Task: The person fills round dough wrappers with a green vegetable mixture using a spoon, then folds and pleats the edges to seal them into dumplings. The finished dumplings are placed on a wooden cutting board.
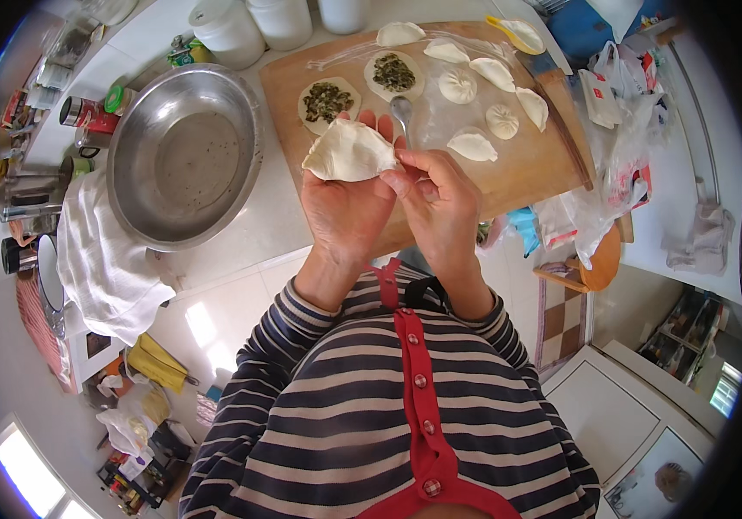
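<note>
A folded half-moon dumpling (351, 153) lies across the palm and fingers of my left hand (348, 207). My right hand (439, 191) pinches the dumpling's right corner between thumb and forefinger. Beyond them, two flat dough rounds with chopped green filling, one on the left (328, 102) and one further right (394, 74), rest on a wooden board (520, 175). A metal spoon (402, 110) lies near the second round. Several half-moon dumplings (472, 146) and two round pleated buns (457, 85) sit on the floured right half of the board.
Left of the board stands a large steel basin (195, 156), with a white cloth (108, 259) beside it. White canisters (227, 32) line the back. A yellow-handled scoop with flour (523, 36) lies at the board's far right corner, and a rolling pin (559, 130) along its right side. Plastic bags (611, 168) are further right.
</note>
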A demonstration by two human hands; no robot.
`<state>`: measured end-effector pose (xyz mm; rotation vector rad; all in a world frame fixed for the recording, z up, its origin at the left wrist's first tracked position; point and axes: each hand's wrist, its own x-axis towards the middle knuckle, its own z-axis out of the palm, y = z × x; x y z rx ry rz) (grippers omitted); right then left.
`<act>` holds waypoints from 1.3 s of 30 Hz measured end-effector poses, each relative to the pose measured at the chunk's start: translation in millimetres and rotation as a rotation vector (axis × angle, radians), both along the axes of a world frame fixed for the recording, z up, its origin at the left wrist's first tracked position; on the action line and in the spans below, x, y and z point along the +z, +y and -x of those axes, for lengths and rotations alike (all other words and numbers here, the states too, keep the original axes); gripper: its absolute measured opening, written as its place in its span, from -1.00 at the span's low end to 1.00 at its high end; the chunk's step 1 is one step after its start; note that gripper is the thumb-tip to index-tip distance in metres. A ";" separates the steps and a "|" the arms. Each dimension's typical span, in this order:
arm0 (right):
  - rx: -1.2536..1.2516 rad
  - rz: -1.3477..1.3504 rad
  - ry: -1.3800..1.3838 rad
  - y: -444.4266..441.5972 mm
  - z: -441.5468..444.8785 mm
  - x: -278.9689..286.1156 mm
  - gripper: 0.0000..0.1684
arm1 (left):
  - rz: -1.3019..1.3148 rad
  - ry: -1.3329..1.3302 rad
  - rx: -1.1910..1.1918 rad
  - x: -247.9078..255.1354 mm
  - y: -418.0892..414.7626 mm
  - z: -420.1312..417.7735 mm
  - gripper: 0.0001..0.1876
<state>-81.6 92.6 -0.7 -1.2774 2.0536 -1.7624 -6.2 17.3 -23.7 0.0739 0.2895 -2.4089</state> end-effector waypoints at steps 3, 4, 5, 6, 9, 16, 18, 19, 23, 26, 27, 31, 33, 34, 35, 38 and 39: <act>0.028 0.065 -0.087 -3.5 2.4 -11.0 -0.83 | -0.007 -0.044 0.012 2.1 0.3 0.8 -0.64; 0.047 0.075 -0.114 -4.0 3.6 -11.7 -0.83 | -0.004 -0.033 0.018 1.6 0.2 0.8 -0.64; 0.067 0.085 -0.140 -4.2 5.2 -12.1 -0.83 | 0.000 -0.022 0.023 0.5 0.2 0.6 -0.64; 0.086 0.094 -0.167 -4.7 6.2 -12.8 -0.83 | 0.003 -0.011 0.029 -0.1 0.0 0.4 -0.65; 0.103 0.132 -0.181 -7.7 7.8 -21.3 -0.77 | -0.005 -0.065 0.036 2.1 -1.7 0.8 -0.64; 0.055 0.013 0.017 -12.2 11.3 1.6 -0.70 | -0.004 -0.095 0.026 2.7 -4.6 -1.3 -0.65; 0.126 0.029 0.046 -14.9 14.5 -5.8 -0.68 | 0.015 -0.065 -0.012 -0.9 -3.9 -1.5 -0.64; 0.137 0.033 0.058 -13.9 15.1 -7.3 -0.67 | 0.039 -0.043 -0.022 -2.1 -4.3 -1.9 -0.64; 0.153 0.046 0.125 -10.3 17.4 -6.1 -0.66 | 0.144 -0.066 -0.042 -1.3 -5.4 -5.7 -0.61; 0.170 0.031 0.087 -14.9 13.9 19.1 -0.69 | 0.221 -0.181 -0.046 4.9 -4.2 -7.5 -0.58; 0.177 0.022 0.056 -16.1 12.4 26.3 -0.70 | 0.247 -0.222 -0.051 5.8 -3.6 -8.0 -0.57; 0.308 -0.012 0.230 -18.9 19.5 23.8 -0.65 | 0.321 -0.367 -0.101 4.2 -1.0 -12.2 -0.60; 0.328 0.003 0.356 -15.9 24.0 20.6 -0.62 | 0.355 -0.375 -0.128 4.0 -0.6 -12.9 -0.62; 0.334 -0.002 0.354 -14.5 25.9 18.8 -0.62 | 0.366 -0.387 -0.149 2.2 -1.2 -13.0 -0.62; 0.340 -0.006 0.352 -12.9 27.6 16.8 -0.62 | 0.377 -0.400 -0.170 -0.5 -1.8 -12.9 -0.61; 0.345 -0.028 0.325 -15.5 23.6 29.7 -0.64 | 0.332 -0.475 -0.224 5.1 -1.8 -11.9 -0.61; 0.343 -0.038 0.312 -16.2 21.5 35.0 -0.65 | 0.304 -0.506 -0.243 8.1 -1.2 -12.0 -0.62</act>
